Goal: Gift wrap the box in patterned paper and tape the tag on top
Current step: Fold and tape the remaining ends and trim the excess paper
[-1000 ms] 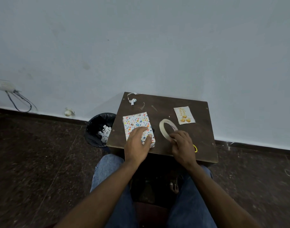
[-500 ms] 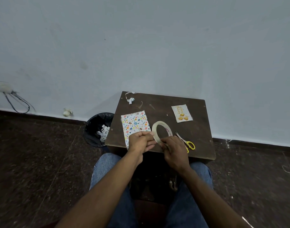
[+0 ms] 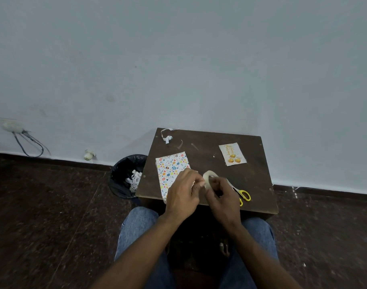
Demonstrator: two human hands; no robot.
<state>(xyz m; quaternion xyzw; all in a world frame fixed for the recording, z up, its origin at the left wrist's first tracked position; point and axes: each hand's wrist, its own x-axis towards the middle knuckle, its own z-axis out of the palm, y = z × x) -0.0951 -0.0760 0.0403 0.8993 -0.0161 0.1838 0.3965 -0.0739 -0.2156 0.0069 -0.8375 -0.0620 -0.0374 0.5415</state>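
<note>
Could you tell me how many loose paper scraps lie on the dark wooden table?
2 that I can make out: a curled white paper strip at the table's far left corner, and a thin pale sliver beside it. The hands may hide others.

We note dim, even light, with a soft shadow left of the table (image 3: 205, 142). Hands slightly blurred; wide-angle bending at edges.

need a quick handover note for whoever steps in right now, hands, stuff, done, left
Right hand grips the tape roll; left hand pinches at the roll's edge, apparently the tape end.
Wrapped box lies on the table, left side. Tag lies loose at the far right. Scissors beside the right hand.
Done: box looks wrapped.
Left: pull and cut tape, fix the tag on top.
</note>
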